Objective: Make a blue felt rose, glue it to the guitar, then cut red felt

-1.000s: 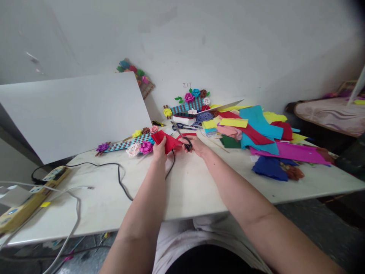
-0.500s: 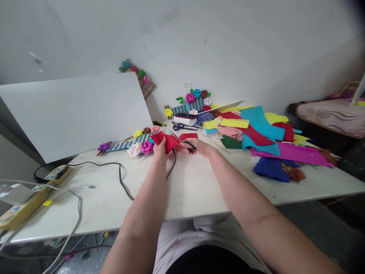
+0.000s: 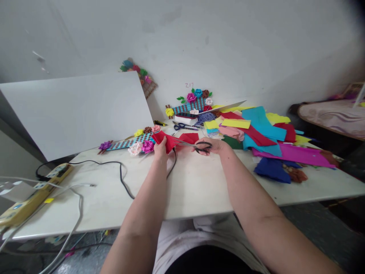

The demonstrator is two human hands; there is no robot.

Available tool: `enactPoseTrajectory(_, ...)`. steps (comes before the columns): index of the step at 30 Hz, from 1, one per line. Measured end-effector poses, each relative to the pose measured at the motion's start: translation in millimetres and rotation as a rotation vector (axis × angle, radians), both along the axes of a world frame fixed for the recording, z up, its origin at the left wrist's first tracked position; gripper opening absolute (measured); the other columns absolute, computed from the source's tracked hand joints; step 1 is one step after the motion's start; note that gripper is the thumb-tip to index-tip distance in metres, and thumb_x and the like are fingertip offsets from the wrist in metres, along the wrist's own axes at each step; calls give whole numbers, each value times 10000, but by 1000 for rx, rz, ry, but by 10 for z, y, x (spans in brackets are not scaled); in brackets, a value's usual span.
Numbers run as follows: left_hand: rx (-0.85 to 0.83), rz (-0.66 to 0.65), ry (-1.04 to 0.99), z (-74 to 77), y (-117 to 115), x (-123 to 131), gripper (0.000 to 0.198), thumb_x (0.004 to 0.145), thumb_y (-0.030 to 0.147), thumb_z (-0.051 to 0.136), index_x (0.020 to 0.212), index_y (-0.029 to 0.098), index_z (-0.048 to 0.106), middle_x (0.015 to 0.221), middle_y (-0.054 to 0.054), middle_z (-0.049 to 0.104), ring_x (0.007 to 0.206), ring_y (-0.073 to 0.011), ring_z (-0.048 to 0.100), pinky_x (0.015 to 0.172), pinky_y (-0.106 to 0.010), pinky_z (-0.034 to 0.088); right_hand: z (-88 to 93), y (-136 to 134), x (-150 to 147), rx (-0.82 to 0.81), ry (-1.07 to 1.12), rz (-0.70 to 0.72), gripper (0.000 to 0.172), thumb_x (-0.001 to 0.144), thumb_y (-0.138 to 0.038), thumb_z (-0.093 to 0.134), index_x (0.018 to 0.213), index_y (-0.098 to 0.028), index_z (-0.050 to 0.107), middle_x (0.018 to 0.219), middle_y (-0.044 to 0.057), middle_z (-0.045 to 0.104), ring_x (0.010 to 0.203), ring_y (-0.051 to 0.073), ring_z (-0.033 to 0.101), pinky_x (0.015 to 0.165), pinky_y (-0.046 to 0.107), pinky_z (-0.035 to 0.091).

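Note:
My left hand (image 3: 161, 147) pinches a piece of red crepe paper (image 3: 169, 142) above the table. In my right hand (image 3: 210, 146) is a pair of scissors with black handles (image 3: 203, 147), its blades pointing left at the right edge of the red paper. Whether the blades touch the paper I cannot tell. Another red paper piece (image 3: 189, 137) lies behind the scissors. Just left of my left hand, a woven blue and brown strip (image 3: 125, 143) lies on the table, with a magenta paper flower (image 3: 147, 146) and other flowers along it.
A heap of coloured paper (image 3: 261, 123) covers the right side of the table. Dark blue scissors (image 3: 179, 126) lie toward the back. A large white board (image 3: 76, 114) leans at left, above a yellow power strip (image 3: 37, 194) and cables. A second woven piece (image 3: 189, 105) leans on the wall.
My right hand has moved right with the scissors, drawing the blades back from over the red paper to its right edge. My left hand keeps its hold on the paper.

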State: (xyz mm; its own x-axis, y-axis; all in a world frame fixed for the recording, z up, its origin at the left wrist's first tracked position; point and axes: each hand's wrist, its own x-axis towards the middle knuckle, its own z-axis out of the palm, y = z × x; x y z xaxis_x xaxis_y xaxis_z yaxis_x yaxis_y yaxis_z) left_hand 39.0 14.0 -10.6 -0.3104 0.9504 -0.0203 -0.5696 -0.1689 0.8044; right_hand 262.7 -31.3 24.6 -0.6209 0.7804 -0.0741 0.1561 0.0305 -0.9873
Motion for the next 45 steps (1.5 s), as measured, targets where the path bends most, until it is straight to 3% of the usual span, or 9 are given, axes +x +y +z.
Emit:
enactPoseTrajectory(7,-14,24,-10,-11,10,-9,152,713,180,686,820,139,585,721,-26,641,534,-114,603,527,-226,493,5,-10,62,-61,-85,-12,320,706,-351,668,836,-58,677,452,14,581,331,89,439,323,189,301)
enactPoseTrajectory(14,11,34,-42,33,-19,30,133,724,148,671,829,135,591,724,-21,642,561,-112,615,550,-216,501,-127,124,-37,22,-90,56,484,740,-511,627,939,-70,628,566,43,642,398,86,525,354,174,329)
enactPoseTrajectory(18,2,49,-45,22,-13,38,140,722,148,677,837,142,597,734,-22,645,568,-113,617,556,-216,507,-174,170,-112,39,-90,40,489,769,-540,595,957,-89,611,576,40,640,410,90,540,360,175,332)
enactPoseTrajectory(33,-20,56,-58,43,-34,77,141,738,149,663,861,131,597,752,-41,648,582,-126,622,572,-241,518,-103,53,-349,46,-79,-42,510,774,-597,567,925,-111,601,572,17,610,424,100,558,352,176,335)
enactPoseTrajectory(45,-28,45,-69,12,-10,73,144,738,167,674,853,138,593,694,-16,635,514,-107,598,453,-185,433,-59,3,-446,29,-128,-74,518,750,-610,599,902,-115,571,567,9,604,434,103,563,329,173,324)
